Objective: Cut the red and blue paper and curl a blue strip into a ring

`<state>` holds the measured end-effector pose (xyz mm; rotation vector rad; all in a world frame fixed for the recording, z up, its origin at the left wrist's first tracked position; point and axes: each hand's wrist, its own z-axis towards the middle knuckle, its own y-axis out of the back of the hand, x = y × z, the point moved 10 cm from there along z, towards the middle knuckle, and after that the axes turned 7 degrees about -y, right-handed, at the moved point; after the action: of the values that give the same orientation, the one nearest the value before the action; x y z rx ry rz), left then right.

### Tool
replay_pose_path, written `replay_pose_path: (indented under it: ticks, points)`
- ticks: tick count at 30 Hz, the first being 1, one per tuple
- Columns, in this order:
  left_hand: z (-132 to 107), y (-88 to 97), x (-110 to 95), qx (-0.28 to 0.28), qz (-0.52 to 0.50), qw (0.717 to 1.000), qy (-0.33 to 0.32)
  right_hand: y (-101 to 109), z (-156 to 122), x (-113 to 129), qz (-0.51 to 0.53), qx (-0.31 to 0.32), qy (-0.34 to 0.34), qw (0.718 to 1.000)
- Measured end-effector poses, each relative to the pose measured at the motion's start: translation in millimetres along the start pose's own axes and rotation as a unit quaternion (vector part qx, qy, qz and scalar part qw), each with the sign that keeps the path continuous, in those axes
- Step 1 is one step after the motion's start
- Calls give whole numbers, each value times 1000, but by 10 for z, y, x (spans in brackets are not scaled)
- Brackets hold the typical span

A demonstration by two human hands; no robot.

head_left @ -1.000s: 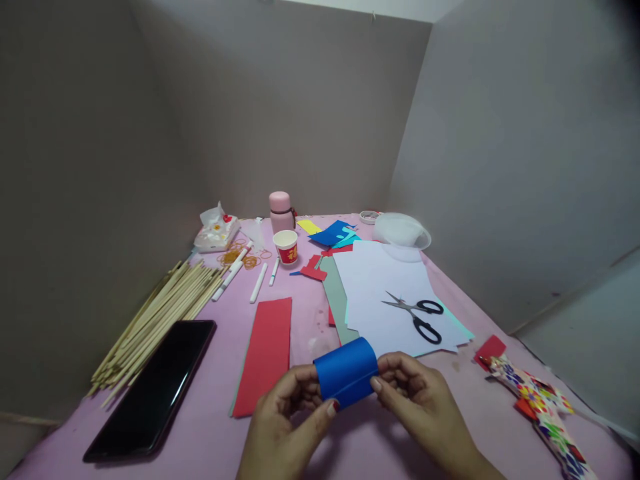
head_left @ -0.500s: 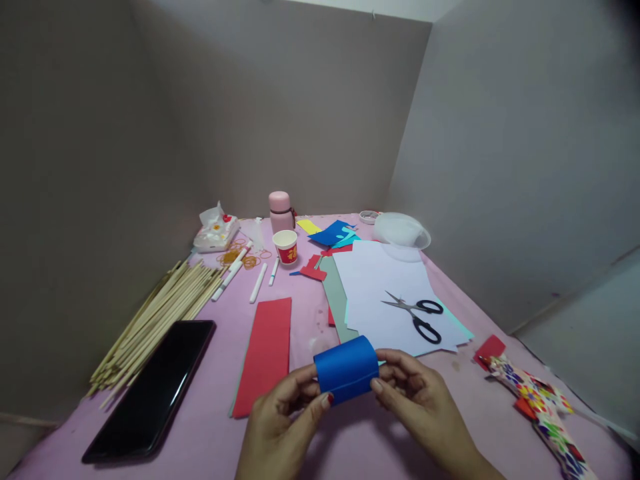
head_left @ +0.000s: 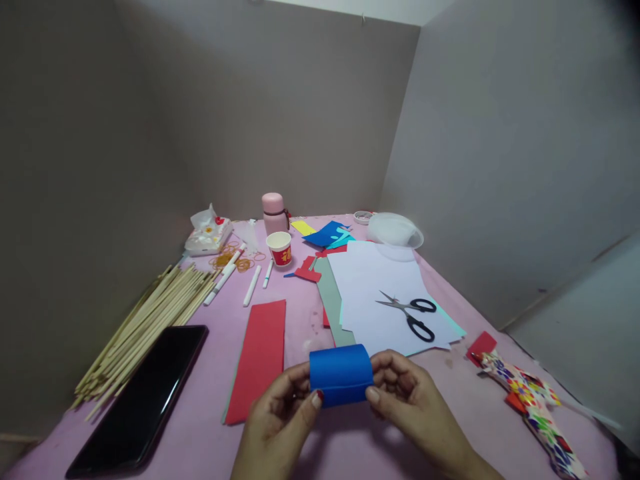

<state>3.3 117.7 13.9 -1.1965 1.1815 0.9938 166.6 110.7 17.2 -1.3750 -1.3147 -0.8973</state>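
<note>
A blue paper tube [head_left: 341, 373] lies sideways between my hands, just above the table, with a seam running along its front. My left hand [head_left: 283, 407] grips the tube's left end, thumb in front and fingers at the opening. At the right end, my right hand [head_left: 410, 400] pinches the rim the same way. Left of the tube, a red paper strip [head_left: 260, 360] rests on the table, with a grey edge showing under it. Scissors [head_left: 413, 313] with black handles lie partly open on white paper sheets [head_left: 370, 287] beyond my right hand.
To the left are a black phone [head_left: 143, 400] and a bundle of wooden sticks [head_left: 150, 327]. Farther back stand a paper cup [head_left: 280, 250] and a pink flask [head_left: 274, 213]. White markers [head_left: 253, 285] lie nearby. A flower-patterned object [head_left: 530, 400] is at the right.
The blue tube has turned from a slight tilt to nearly level, still held at both ends. The whole view has shifted a little, so the table items appear farther left.
</note>
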Motion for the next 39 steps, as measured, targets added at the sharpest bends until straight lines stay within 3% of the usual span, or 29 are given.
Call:
replay_pose_path:
  ticks: [6, 10, 15, 19, 25, 33, 39]
  points:
    - [3, 0, 34, 9, -25, 1000, 5, -2, -8, 0, 0, -5, -2, 1000]
    - [-25, 18, 39, -2, 31, 999, 5, -9, 12, -49, 15, 5, -4, 1000]
    - [-123, 159, -235, -107, 167, 970, -143, 12, 101, -313, 190, 32, -74, 979]
    - [-184, 57, -295, -97, 162, 964, -189, -60, 128, -461, 295, 65, -117, 946]
    - [-238, 26, -423, -108, 221, 945, -216, -103, 109, -486, 222, 60, -93, 969]
    - [-127, 45, -276, -65, 206, 962, -165, -216, 64, -279, 129, 88, 3, 988]
    - [-114, 44, -261, -65, 213, 962, -158, -230, -12, -127, 53, 57, 22, 997]
